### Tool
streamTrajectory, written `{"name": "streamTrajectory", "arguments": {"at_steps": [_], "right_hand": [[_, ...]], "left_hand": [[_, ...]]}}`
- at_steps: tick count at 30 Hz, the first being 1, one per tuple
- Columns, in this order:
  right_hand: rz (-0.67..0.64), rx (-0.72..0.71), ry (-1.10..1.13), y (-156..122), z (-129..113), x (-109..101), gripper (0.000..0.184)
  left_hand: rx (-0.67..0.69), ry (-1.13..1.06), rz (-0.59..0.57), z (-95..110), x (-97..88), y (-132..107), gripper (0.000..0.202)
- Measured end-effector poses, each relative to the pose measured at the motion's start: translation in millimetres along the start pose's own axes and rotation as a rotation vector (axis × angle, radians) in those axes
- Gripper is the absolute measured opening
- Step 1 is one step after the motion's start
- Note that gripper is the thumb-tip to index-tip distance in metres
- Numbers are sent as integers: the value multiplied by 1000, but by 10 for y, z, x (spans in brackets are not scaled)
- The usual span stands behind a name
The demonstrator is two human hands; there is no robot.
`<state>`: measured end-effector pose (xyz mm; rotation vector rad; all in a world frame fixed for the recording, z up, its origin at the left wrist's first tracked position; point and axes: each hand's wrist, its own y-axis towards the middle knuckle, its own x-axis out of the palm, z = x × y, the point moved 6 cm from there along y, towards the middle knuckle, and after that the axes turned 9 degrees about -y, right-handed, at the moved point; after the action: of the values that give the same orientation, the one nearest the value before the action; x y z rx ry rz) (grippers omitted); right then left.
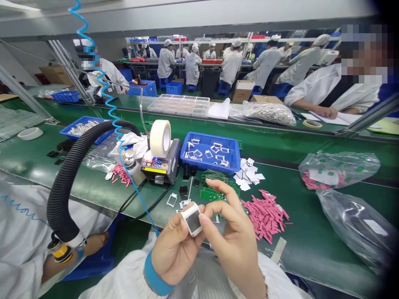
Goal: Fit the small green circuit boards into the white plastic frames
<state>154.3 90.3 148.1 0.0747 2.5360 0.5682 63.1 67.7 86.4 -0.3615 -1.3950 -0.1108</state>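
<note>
- left hand (176, 253) and right hand (233, 236) share a narrow grip on a white-framed square part (192, 219), held above the green counter (304, 226)
- green circuit boards (215, 193) lie just beyond it, pink strips (264, 216) to the right

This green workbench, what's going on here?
Someone's left hand and right hand pinch a small white square piece with a dark centre between their fingertips. Just beyond lie green circuit boards, a pile of pink strips and a blue tray of metal frames. A co-worker in white sits across the belt.
</note>
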Motion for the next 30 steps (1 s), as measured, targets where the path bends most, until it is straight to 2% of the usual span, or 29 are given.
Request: {"name": "streamTrajectory", "arguments": {"at_steps": [5,9,11,17,24,26,29,30], "right_hand": [[5,-33,156,-60,-51,-33,12],[-73,-51,191,-46,-111,14,13],[-93,-24,157,-11,-97,65,13],[-51,17,45,46,-32,129,12],[-23,6,-5,48,-38,152,14],[3,-27,-70,55,-41,169,13],[144,-152,-238,41,-71,166,3],[180,-236,-309,17,-100,183,10]], "left_hand": [[12,-21,66,42,-57,15,22],[-2,-24,121,50,-146,25,25],[-5,-35,96,48,-162,27,26],[14,-66,-18,62,-120,12,23],[43,-12,17,91,-198,24,22],[55,5,33,97,-227,32,22],[73,0,76,123,-269,37,21],[76,-3,107,140,-295,34,20]]}}
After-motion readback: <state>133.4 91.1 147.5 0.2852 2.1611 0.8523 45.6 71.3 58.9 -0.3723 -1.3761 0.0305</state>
